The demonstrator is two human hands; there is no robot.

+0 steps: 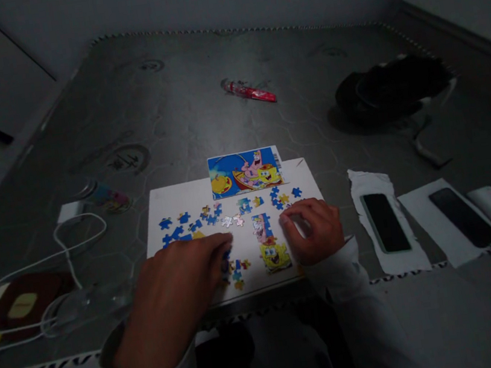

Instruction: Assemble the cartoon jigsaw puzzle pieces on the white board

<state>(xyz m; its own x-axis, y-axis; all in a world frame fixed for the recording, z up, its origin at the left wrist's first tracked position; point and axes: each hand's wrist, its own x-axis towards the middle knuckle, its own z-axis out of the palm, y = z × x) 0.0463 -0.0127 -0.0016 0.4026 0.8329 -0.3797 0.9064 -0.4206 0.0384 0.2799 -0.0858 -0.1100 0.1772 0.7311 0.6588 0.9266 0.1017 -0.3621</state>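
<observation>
A white board (305, 185) lies on a grey mattress in front of me, with several loose jigsaw pieces (187, 224) scattered on it. A joined strip of pieces (268, 243) showing cartoon figures lies near the board's middle. My left hand (174, 297) rests over the board's near left part, fingers curled down onto small pieces near its fingertips. My right hand (314, 229) sits just right of the joined strip, fingers bent and pinched together on the board. What either hand holds is hidden. A colourful reference picture (244, 172) lies at the board's far edge.
Two phones (385, 222) (464, 216) lie on white paper at the right. A white charger and cable (71, 230) and a brown pouch (20, 304) are at the left. A red tube (251, 92) and dark clothing (392, 90) lie farther away on the mattress (178, 96).
</observation>
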